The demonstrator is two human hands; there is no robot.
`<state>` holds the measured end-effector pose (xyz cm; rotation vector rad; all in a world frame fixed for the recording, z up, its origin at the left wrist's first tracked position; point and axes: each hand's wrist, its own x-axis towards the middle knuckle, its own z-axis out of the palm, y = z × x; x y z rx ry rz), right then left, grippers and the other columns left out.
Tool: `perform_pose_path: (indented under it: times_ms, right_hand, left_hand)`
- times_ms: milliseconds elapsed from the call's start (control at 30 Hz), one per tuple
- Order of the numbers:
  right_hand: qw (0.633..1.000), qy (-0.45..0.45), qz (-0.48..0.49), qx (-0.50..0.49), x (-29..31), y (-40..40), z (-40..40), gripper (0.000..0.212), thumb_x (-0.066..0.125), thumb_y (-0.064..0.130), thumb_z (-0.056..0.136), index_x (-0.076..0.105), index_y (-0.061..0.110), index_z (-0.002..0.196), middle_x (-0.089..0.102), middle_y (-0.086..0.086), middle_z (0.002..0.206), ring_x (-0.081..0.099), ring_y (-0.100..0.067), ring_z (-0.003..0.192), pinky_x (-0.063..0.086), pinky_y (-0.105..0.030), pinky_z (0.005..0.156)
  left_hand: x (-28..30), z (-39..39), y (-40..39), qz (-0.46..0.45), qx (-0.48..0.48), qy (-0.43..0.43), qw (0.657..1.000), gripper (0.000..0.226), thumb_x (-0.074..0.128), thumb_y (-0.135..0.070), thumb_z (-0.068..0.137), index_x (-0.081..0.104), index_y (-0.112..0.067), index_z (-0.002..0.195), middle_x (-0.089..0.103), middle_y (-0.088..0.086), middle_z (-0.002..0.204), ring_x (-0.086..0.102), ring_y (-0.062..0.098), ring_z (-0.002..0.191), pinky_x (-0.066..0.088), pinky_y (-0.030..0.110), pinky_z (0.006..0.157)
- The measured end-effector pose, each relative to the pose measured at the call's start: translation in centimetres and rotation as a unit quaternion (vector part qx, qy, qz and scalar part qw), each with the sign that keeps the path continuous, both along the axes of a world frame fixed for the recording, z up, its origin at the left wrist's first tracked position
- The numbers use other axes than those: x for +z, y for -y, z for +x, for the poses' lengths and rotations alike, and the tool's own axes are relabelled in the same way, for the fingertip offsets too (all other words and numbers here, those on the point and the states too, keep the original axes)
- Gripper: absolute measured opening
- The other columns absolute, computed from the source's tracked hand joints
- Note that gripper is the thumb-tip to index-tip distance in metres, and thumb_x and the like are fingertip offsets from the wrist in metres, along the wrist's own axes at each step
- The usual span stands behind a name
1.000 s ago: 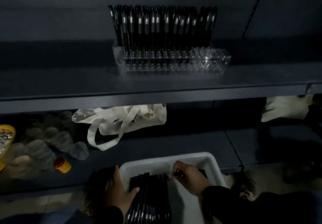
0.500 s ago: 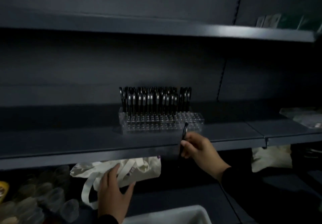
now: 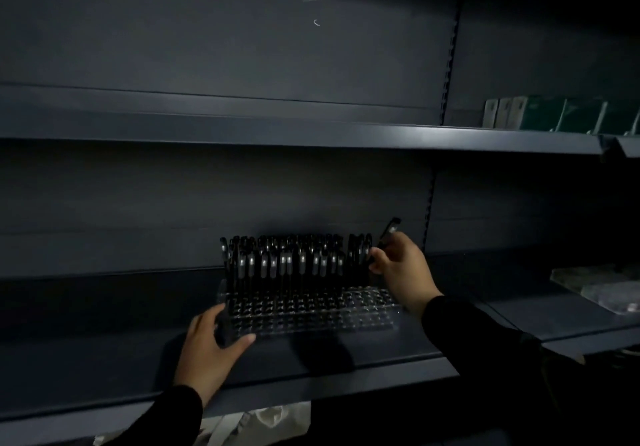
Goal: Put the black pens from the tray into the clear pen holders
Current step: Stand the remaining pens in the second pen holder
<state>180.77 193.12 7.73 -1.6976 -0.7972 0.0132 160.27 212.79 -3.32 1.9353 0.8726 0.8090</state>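
Head view: a dim shelving unit seen from the front, with both hands reaching onto the middle shelf.
Pen in hand: a black pen [image 3: 388, 234] sits right of the frame's centre, tilted with its top leaning up and to the right, pinched in the fingers of the right hand [image 3: 403, 270].
Standing pens: a dense row of black pens [image 3: 294, 262] stands upright in the back rows of the holder, at the centre of the frame; pale clips catch the light on their caps.
Pen holder: a clear pen holder [image 3: 311, 312], a flat plastic block pierced by a grid of round holes, lies on the shelf at lower centre; its front rows show open holes.
Left hand: the left hand [image 3: 211, 350] is at the lower left of the holder, thumb along the front edge and fingers curled round the left end, gripping the corner.
Right hand: raised over the holder's right end, just beside the last standing pens, wrist bent, in a dark sleeve.
Shelf: the middle shelf [image 3: 104, 352] is a smooth dark grey metal board with a folded front lip, matte and bare around the holder.
Back panel: dark grey sheet metal [image 3: 242, 47] with a few pale scratches at the upper left of the frame; a slotted upright runs down right of centre.
Upper shelf: a second metal shelf [image 3: 277, 133] crosses the frame above; green and grey boxes [image 3: 554, 118] stand on it at the upper right.
Right edge: some pale wrapped goods [image 3: 606, 289] lie on the neighbouring shelf, too dim to make out.
Bottom edge: light cloth [image 3: 277, 418] shows under the shelf lip.
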Motion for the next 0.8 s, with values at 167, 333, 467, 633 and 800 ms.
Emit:
perform_pose_path:
  times_ms: [167,333,467,633,800]
  right_hand:
    - [0.999,-0.003,-0.022,0.025,-0.9,-1.9,1.2,0.013,0.046,0.008,0.099,0.046,0.01,0.112,0.055,0.003,0.092,0.052,0.0,0.076,0.044,-0.004,0.055]
    - [0.996,0.027,-0.074,0.034,-1.9,-3.1,1.9,0.005,0.046,0.01,0.099,0.045,0.007,0.095,0.05,0.007,0.082,0.05,0.001,0.072,0.041,-0.003,0.053]
    - [0.994,0.029,-0.102,0.024,-2.4,-3.6,2.2,0.012,0.051,0.012,0.097,0.047,0.008,0.086,0.056,-0.005,0.081,0.052,-0.009,0.065,0.041,-0.01,0.05]
    - [0.982,0.008,-0.186,0.042,-4.8,-3.8,2.4,0.004,0.056,0.013,0.094,0.054,0.015,0.091,0.06,0.0,0.081,0.057,-0.012,0.07,0.047,-0.026,0.062]
    - [0.986,-0.021,-0.163,0.018,-4.9,-4.0,2.1,0.015,0.059,0.015,0.092,0.054,0.017,0.078,0.06,-0.006,0.077,0.056,-0.016,0.069,0.046,-0.034,0.063]
  left_hand:
    - [-1.0,1.1,-1.1,0.006,-0.004,0.002,1.0,0.069,0.079,-0.026,0.074,0.045,-0.025,0.134,0.043,0.002,0.138,0.05,0.022,0.116,0.045,0.043,0.099]
    - [-1.5,1.8,-1.7,0.02,-0.007,-0.028,0.999,0.074,0.079,-0.035,0.074,0.038,-0.035,0.136,0.045,-0.005,0.139,0.048,0.019,0.121,0.043,0.036,0.098]
    - [-1.7,1.7,-1.6,0.035,-0.007,-0.056,0.998,0.073,0.074,-0.039,0.078,0.03,-0.041,0.136,0.049,-0.008,0.138,0.05,0.018,0.121,0.044,0.033,0.096]
    - [-1.6,1.8,-1.5,0.071,0.002,-0.08,0.994,0.071,0.07,-0.042,0.08,0.028,-0.039,0.137,0.051,-0.007,0.138,0.053,0.018,0.121,0.044,0.032,0.096]
    - [-1.5,1.9,-1.5,0.077,-0.002,-0.093,0.993,0.07,0.066,-0.044,0.084,0.024,-0.04,0.139,0.049,-0.008,0.14,0.051,0.019,0.123,0.044,0.032,0.096]
